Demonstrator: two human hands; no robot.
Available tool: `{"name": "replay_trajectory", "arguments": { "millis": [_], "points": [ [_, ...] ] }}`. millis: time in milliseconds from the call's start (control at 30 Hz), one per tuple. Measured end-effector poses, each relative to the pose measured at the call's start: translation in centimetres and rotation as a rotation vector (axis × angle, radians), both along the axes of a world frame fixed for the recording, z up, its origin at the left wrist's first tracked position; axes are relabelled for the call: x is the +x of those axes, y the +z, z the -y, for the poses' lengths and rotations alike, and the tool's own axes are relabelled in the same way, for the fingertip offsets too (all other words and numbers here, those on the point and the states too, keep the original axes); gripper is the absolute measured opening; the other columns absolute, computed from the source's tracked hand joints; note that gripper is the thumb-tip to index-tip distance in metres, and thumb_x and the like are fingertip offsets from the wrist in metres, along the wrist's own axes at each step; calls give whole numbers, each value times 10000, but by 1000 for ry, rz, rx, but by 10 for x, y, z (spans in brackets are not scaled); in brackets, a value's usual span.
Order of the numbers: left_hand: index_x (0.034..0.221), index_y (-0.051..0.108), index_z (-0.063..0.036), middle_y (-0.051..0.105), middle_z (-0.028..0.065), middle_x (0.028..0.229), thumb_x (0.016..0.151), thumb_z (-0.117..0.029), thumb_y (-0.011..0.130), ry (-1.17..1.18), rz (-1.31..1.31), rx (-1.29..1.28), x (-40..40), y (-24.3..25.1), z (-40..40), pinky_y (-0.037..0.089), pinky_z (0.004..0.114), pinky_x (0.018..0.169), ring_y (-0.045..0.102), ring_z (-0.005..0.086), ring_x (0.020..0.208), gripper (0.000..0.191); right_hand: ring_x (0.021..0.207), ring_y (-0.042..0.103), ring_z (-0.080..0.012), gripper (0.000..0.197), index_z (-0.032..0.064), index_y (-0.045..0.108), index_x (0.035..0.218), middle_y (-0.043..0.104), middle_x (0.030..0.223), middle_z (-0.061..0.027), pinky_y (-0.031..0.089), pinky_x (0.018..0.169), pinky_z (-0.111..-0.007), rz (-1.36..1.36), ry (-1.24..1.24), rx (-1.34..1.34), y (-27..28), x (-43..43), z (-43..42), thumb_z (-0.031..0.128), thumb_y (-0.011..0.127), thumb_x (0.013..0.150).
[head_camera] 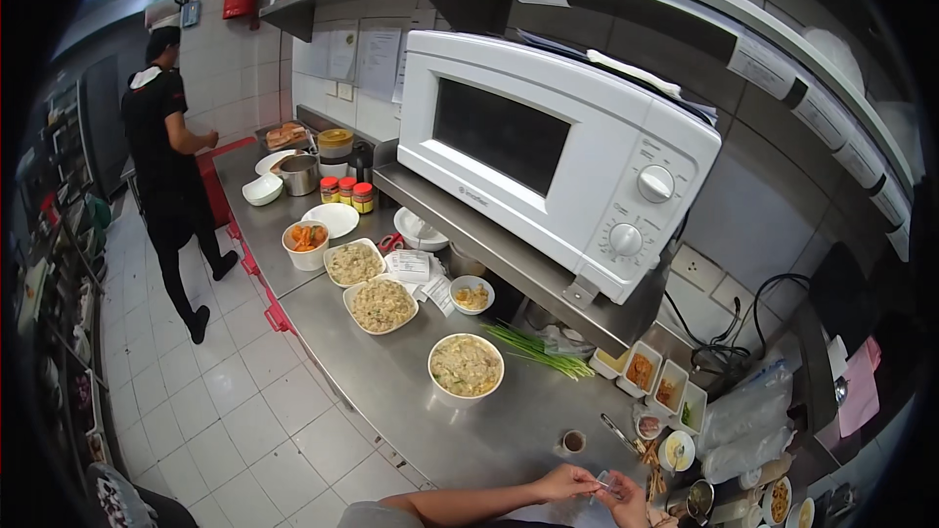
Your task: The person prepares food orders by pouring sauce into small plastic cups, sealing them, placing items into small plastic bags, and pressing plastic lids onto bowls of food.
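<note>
My left hand [566, 484] and my right hand [625, 501] meet at the front edge of the steel counter [513, 447]. Between their fingertips they pinch a small clear plastic piece [606, 482], possibly a lid; its exact shape is hard to make out. Just beyond my left hand stands a small cup of dark brown sauce [573, 442]. Farther off sits a round white bowl of fried rice [465, 370]. A pair of metal tongs [618, 431] lies beyond my right hand, close to some wooden sticks [654, 466].
A white microwave [506, 139] sits on a steel shelf above the counter. Beneath it lie green onions [539, 352] and several ingredient tubs [666, 385]. Two square bowls of fried rice [381, 306] stand at the left. A person in black [165, 139] stands on the tiled floor beyond.
</note>
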State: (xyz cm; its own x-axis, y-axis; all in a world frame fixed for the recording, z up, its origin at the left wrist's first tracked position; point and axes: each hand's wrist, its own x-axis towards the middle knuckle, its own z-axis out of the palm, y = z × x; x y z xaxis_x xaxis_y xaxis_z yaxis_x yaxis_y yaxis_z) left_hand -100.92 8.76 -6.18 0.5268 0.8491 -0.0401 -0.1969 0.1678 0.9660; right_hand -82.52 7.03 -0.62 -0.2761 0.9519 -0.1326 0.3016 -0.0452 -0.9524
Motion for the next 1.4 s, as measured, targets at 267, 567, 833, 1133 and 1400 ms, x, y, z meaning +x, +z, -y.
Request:
{"name": "replay_trajectory", "arguments": {
  "millis": [267,567,833,1133,1400],
  "points": [
    [658,558,10,560,99,571,885,-335,537,327,-403,400,-89,143,-18,421,338,524,487,158,498,414,847,577,-197,437,-24,485,1177,589,1022,-140,487,701,-284,521,-180,230,-29,38,12,-24,593,754],
    [1256,304,-130,507,36,893,950,-236,416,-144,106,138,-49,88,6,497,300,663,570,150,832,343,995,512,-174,494,81,445,1074,461,1085,-53,483,746,-292,-383,-495,325,45,-50,34,-48,688,664],
    [1207,436,-43,462,79,1156,925,-194,486,-81,135,-67,-24,69,17,484,284,796,530,155,981,324,1002,493,-297,433,36,483,1077,474,1101,-149,418,836,-370,127,-288,625,39,-59,61,105,691,705],
    [1203,462,-70,381,130,1167,768,-24,627,-155,-371,416,21,10,40,438,325,830,438,225,1067,468,910,559,-270,204,17,566,929,547,953,-124,462,752,-345,462,-895,786,77,157,91,53,638,742],
    [1235,420,-53,419,174,1186,736,-95,651,42,-809,925,77,-27,47,298,421,962,390,349,1121,552,676,588,-94,88,-12,610,854,628,746,-45,473,620,-237,199,-954,622,108,320,70,-14,589,769]
  ]
}}
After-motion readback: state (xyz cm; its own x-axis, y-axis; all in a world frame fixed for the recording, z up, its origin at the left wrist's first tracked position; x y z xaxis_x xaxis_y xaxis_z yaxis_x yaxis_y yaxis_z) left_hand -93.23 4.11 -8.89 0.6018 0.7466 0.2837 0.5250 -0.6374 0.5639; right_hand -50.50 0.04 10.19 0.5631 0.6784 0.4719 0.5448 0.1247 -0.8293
